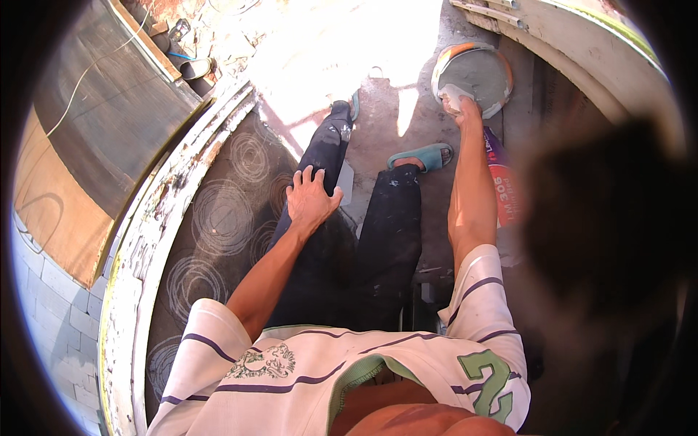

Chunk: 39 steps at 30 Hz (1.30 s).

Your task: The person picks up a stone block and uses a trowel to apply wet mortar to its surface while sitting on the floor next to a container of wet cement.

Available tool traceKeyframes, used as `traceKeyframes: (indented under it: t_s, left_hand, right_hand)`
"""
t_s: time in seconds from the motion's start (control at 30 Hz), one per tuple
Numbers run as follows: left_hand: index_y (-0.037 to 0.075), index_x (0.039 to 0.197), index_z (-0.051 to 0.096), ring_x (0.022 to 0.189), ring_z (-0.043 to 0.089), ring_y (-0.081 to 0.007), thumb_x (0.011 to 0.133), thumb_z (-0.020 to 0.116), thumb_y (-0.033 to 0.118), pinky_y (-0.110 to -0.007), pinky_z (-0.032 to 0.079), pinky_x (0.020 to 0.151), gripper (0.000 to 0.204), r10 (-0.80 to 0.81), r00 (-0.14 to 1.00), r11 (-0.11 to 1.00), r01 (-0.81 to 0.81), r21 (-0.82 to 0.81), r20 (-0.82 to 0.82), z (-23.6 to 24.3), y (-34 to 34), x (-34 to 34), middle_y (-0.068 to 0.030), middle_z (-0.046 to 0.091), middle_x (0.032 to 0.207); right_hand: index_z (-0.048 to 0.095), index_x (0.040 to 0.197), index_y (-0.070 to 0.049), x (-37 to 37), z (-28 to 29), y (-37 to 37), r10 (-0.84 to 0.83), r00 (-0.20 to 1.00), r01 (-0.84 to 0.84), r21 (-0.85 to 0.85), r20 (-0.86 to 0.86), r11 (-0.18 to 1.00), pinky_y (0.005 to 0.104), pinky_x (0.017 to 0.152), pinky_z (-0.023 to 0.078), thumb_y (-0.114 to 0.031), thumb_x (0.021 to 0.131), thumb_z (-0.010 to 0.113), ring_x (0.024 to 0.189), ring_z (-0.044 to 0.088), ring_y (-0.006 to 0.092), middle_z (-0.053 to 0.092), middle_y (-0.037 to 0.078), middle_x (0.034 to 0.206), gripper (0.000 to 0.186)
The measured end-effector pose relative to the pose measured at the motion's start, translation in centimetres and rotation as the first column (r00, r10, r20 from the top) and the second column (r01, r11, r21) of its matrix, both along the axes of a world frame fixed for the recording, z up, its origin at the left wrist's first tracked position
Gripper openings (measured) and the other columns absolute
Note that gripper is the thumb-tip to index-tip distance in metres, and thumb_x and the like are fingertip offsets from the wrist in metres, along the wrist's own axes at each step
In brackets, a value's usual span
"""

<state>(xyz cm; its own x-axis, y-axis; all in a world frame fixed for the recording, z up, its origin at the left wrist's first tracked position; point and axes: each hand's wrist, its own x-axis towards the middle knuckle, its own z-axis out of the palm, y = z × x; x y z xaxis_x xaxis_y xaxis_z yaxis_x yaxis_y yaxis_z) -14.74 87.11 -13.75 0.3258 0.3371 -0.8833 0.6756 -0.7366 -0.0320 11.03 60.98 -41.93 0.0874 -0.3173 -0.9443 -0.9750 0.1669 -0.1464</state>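
My right hand (467,110) reaches out to a round bucket (499,109) with an orange and white rim. It is closed around a small whitish object (452,93) at the bucket's near left side, and I cannot make out its exact kind. Grey wet-looking mix (480,71) fills the bucket's visible inside. Resting on my left knee, my left hand (311,200) has its fingers spread and holds nothing. A flat pale grey piece (347,183) shows beyond that hand, between my legs.
A purple and red printed bag (503,185) lies beside my right forearm. Along the left runs a chipped white ledge (138,291), with a brown board (109,94) past it. A large dark blurred shape (603,225) covers the right side. Strong sunlight washes out the far floor.
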Motion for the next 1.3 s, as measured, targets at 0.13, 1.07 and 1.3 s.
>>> traceKeyframes:
  t_s: [0.13,1.07,1.3]
  left_hand:
    - [0.007,0.127,0.057,0.130,0.041,-0.0360,0.080,0.063,0.043,-0.052,0.041,0.100,0.060,-0.019,1.000,1.000,0.019,-0.004,0.022,-0.2,-0.2,-0.1,-0.0157,0.048,0.139]
    - [0.006,0.127,0.058,0.132,0.038,-0.0375,0.079,0.061,0.043,-0.055,0.037,0.101,0.061,0.047,0.999,0.997,-0.046,-0.066,0.016,-0.6,0.1,0.4,-0.0167,0.045,0.141]
    - [0.008,0.124,0.060,0.129,0.042,-0.0366,0.079,0.063,0.043,-0.052,0.040,0.100,0.057,-0.009,1.000,1.000,0.009,0.006,0.012,0.0,0.8,-0.1,-0.0155,0.049,0.137]
  right_hand:
    - [0.041,0.130,0.004,2.1,-0.2,-0.9,-0.165,0.986,0.168,0.165,-0.037,0.972,0.0437,0.062,0.060,-0.006,0.095,0.047,0.088,0.064,0.0365,0.056,0.024,0.114,0.037]
    - [0.043,0.125,0.012,0.0,-3.2,-5.7,0.511,0.859,-0.498,-0.214,0.009,0.841,0.0410,0.055,0.058,-0.014,0.089,0.057,0.078,0.067,0.0361,0.061,0.026,0.105,0.047]
    - [0.042,0.128,0.005,4.8,4.7,-1.5,0.661,0.746,-0.665,0.044,0.083,0.745,0.0368,0.046,0.054,-0.012,0.093,0.051,0.070,0.067,0.0335,0.062,0.024,0.097,0.039]
